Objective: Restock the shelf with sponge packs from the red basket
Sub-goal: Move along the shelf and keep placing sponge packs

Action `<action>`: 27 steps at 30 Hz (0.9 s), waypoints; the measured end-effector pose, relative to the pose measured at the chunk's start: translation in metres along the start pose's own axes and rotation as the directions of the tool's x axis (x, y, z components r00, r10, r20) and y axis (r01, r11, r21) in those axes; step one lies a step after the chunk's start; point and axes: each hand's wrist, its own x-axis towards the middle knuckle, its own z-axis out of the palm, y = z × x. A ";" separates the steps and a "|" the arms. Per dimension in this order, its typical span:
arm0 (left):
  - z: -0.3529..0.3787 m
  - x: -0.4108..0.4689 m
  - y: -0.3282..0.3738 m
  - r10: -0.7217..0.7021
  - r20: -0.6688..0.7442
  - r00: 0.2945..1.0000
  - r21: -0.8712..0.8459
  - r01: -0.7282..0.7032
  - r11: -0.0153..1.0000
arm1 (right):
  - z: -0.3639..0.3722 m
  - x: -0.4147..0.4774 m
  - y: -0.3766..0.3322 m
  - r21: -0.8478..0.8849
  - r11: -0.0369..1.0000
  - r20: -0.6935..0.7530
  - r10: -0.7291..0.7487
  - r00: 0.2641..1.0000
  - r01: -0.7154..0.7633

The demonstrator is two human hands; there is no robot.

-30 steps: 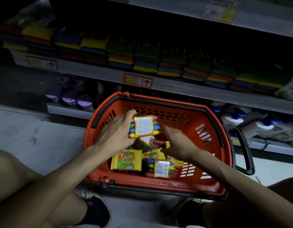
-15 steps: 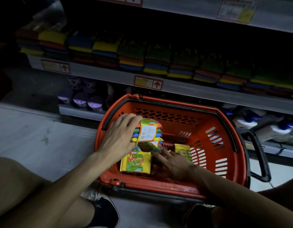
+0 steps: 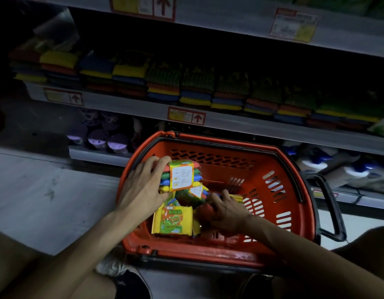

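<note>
A red basket (image 3: 270,167) stands on the floor in front of the shelf. My left hand (image 3: 143,186) grips a sponge pack (image 3: 181,176) with a white label, lifted above the basket's left side. Down inside the basket, my right hand (image 3: 226,212) curls its fingers round another sponge pack (image 3: 205,211); most of that pack is hidden by the hand. A yellow and green sponge pack (image 3: 172,220) lies flat in the basket near its front, with more packs half hidden beneath. The shelf (image 3: 229,124) above carries a long row of stacked sponge packs (image 3: 195,87).
The basket's black handle (image 3: 330,203) sticks out to the right. The bottom shelf holds purple-lidded containers (image 3: 98,141) at left and white bottles with blue caps (image 3: 329,165) at right. My knees and dark shoes (image 3: 130,281) sit close to the basket's front.
My right hand has reached deeper into the basket and closed on a pack there. The left hand keeps its labelled pack raised in about the same spot. The camera has tilted left and up.
</note>
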 end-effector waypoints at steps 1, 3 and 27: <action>0.000 0.000 0.000 0.001 -0.009 1.000 0.002 -0.001 1.000 | -0.008 -0.004 0.000 0.061 0.998 -0.045 0.027 0.999 -0.025; -0.001 0.000 0.002 -0.003 -0.020 1.000 -0.022 0.003 1.000 | -0.030 -0.013 0.000 0.151 0.985 -0.151 0.107 0.983 -0.084; -0.011 0.034 0.072 0.050 -0.150 0.987 -0.384 -0.105 0.917 | -0.166 -0.092 0.017 0.937 0.350 -0.009 0.050 0.999 -0.009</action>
